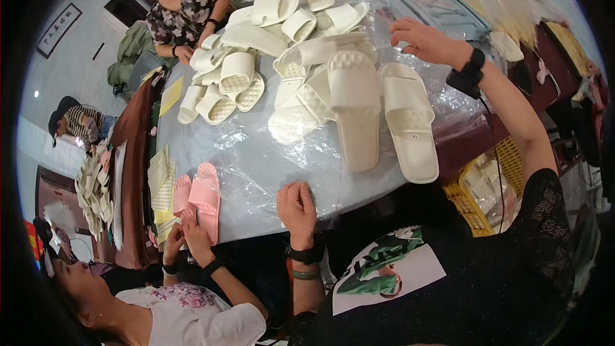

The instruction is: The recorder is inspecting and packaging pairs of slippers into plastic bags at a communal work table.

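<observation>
Slipper pile [259, 40] far-centre on bench [192, 144]. Right-hand pair [410, 125] just right of pile. Near-left pair [205, 195] beside paper sheets [161, 176], left edge. Left hand [296, 208] at near edge; right hand [426, 41] far right. Crate [458, 195] right, below bench.

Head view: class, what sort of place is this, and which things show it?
Probably a footwear workshop: cream-white dimpled slippers lie heaped on a pale grey table strewn with clear plastic sheeting, near a yellow lattice plastic crate.
</observation>
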Demonstrator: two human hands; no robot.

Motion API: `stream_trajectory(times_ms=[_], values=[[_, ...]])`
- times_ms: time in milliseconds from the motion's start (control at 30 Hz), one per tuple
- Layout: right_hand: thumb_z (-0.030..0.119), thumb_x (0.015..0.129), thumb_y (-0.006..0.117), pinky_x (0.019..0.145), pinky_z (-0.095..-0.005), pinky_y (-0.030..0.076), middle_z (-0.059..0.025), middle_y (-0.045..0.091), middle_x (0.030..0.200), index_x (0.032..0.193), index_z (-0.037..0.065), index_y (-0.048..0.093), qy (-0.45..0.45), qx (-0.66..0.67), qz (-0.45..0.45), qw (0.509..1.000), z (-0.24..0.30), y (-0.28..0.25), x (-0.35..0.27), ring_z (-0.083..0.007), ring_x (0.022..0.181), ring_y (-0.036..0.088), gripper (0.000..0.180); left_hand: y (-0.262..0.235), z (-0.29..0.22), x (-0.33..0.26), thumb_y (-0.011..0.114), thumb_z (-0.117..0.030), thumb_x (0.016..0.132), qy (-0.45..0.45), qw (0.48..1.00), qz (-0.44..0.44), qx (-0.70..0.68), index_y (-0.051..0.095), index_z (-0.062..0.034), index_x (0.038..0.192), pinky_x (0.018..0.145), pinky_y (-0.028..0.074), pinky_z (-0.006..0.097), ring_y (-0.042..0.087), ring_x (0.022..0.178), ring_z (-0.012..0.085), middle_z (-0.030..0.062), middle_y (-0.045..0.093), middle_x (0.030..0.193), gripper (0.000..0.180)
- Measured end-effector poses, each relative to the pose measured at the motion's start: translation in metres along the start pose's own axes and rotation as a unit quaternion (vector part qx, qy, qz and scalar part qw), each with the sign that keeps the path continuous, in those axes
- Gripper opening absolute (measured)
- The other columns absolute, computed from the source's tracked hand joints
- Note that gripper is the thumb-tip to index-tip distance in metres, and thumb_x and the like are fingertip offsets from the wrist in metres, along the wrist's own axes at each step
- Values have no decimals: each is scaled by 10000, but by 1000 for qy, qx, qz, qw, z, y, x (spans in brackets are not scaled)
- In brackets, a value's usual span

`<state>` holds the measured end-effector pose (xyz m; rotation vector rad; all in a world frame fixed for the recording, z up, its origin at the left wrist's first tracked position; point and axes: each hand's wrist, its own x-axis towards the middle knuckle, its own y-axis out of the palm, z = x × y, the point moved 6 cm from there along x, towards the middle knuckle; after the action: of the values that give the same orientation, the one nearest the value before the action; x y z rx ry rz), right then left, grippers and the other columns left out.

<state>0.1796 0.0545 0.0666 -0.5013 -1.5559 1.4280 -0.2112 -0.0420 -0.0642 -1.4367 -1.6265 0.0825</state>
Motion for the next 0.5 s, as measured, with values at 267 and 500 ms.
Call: stream_trajectory(times_ms=[267, 500], values=[[346, 764, 718, 898, -413, 441, -159, 506, 1165, 1165, 50, 484, 74, 9, 74, 994, 113, 19, -51, -341, 1102, 493, 551, -17, -2, -4, 621, -53, 831, -4, 1000, -8, 23, 610, -15, 863, 710, 445, 392, 552, 798, 316, 124, 597, 869, 51], [335, 716, 747, 1009, -429, 366, -242, 473, 1255, 1298, -66, 373, 63, -59, -30, 996, 119, 84, 2, -361, 1173, 470, 799, -12, -6, 2, 619, -58, 831, -7, 1000, -14, 8, 604, -28, 841, 706, 443, 393, 550, 798, 311, 115, 596, 860, 35]])
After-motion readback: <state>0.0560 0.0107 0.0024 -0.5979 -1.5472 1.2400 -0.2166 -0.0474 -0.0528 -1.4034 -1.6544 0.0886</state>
